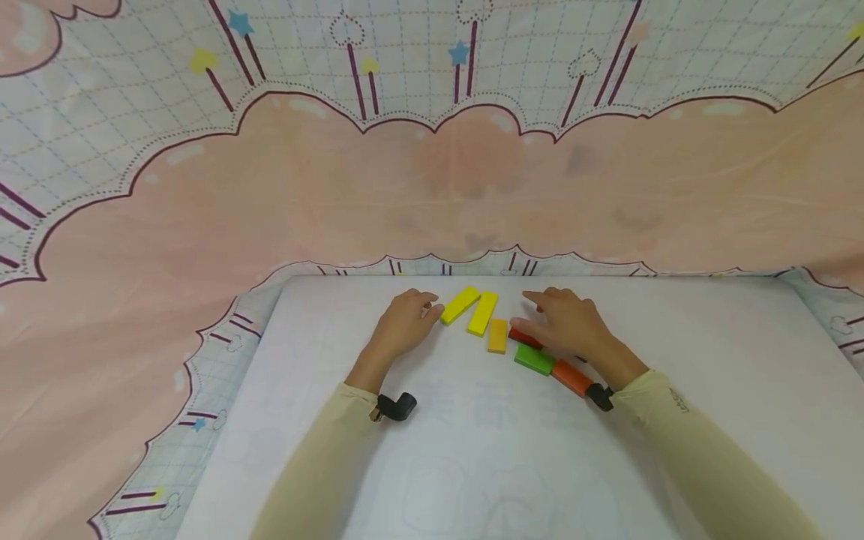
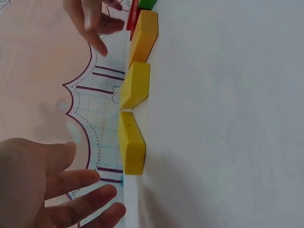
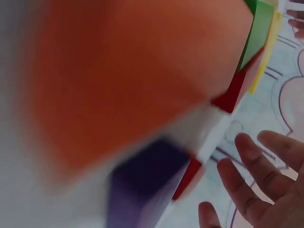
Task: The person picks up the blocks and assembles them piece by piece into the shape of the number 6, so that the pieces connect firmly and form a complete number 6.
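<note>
The left hand (image 1: 407, 323), fingers loosely spread, holds nothing. Rightward from it on the white table (image 1: 472, 450), in an arc, are a first yellow rectangular block (image 1: 461, 305), second yellow rectangular block (image 1: 482, 314), amber block (image 1: 497, 336), dark-red block (image 1: 525, 338), green block (image 1: 534, 359) and orange-red block (image 1: 571, 377). The right hand (image 1: 572, 321), fingers extended, grips nothing, partly hiding the dark-red block. Placement appears mostly done, alignment unfinished. A purple block (image 3: 142, 185) is blurred and cut off
</note>
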`<state>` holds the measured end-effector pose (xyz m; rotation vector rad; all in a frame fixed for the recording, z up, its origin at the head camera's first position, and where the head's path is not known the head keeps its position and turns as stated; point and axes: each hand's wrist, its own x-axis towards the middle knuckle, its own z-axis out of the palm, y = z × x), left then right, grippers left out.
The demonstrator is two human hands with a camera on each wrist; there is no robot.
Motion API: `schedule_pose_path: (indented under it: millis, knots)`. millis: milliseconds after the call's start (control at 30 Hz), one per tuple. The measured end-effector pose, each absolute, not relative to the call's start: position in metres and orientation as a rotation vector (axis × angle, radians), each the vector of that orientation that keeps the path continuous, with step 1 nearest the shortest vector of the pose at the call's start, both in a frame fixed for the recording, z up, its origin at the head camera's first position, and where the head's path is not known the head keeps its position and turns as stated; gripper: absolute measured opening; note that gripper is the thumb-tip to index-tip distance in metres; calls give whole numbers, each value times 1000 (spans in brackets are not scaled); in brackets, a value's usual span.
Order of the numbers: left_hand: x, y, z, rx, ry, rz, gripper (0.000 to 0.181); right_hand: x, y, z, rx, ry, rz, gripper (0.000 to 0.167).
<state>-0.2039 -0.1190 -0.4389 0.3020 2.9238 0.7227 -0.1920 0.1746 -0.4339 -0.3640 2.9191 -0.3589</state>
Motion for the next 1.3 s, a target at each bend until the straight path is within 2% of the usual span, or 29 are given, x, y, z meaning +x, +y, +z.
schedule_pose_path:
  millis: [400, 733, 900, 1000, 1167, 1233, 1300]
  knots:
    - [-215, -86, -451, 99, 2896, 604, 47, -219, 125, -439, -296, 2801, -306, 89]
    - [-213, -80, -455, 79, 2956, 638, 35, -222, 107, -454, -150, 2873, -326, 90]
    - [-208, -83, -455, 101, 2910, 810, 29, -219, 105, -453, -37, 2873, -514, 91]
    - [-203, -86, -454, 67, 2834, 907, 41, -215, 105, -451, 20, 2836, -708, 89]
    - [-190, -94, -449, 76, 2648, 889, 86, -208, 109, -450, 14, 2735, -1076, 75]
    - [-183, -98, -448, 99, 2595, 869, 89, -206, 110, -450, 9, 2714, -1182, 69]
    - [-177, -101, -448, 106, 2556, 892, 82, -204, 109, -451, 13, 2723, -1243, 65]
